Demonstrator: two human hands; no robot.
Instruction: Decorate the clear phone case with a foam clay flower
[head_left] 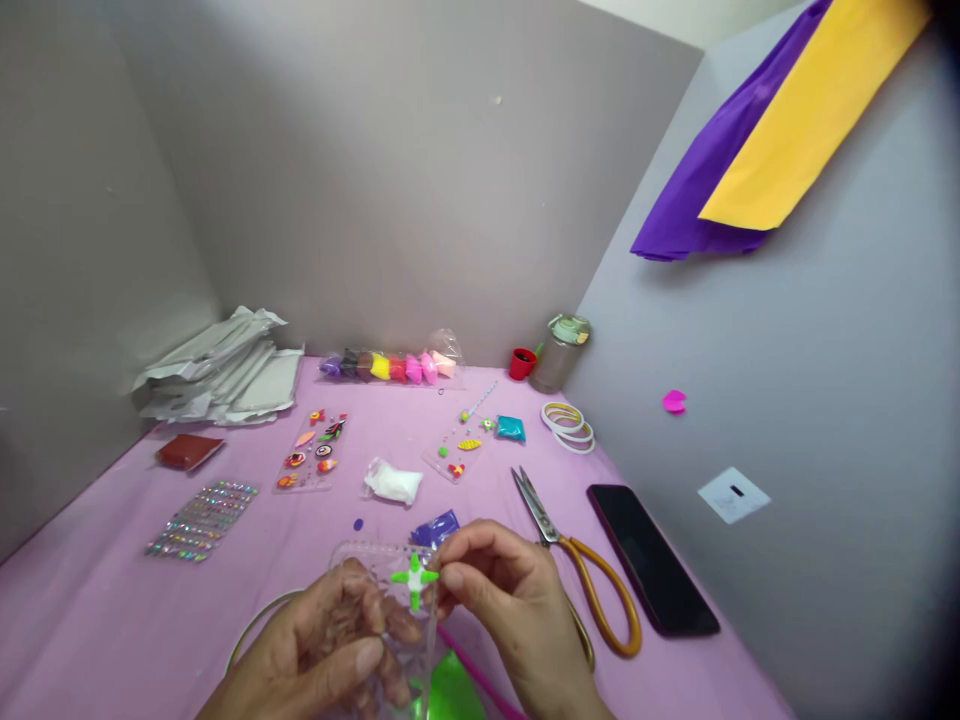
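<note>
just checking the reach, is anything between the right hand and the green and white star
Nothing visible stands between: the right hand has its fingertips right at one tip of the green and white star, over the clear case in the left hand. The purple packet lies beyond, out of the way.

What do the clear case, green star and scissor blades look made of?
Clear case: glossy plastic, likely, being see-through with glinting edges. Green star: matte, perhaps modelling clay, given its thick-looking arms. Scissor blades: metal, from their silvery sheen.
</note>
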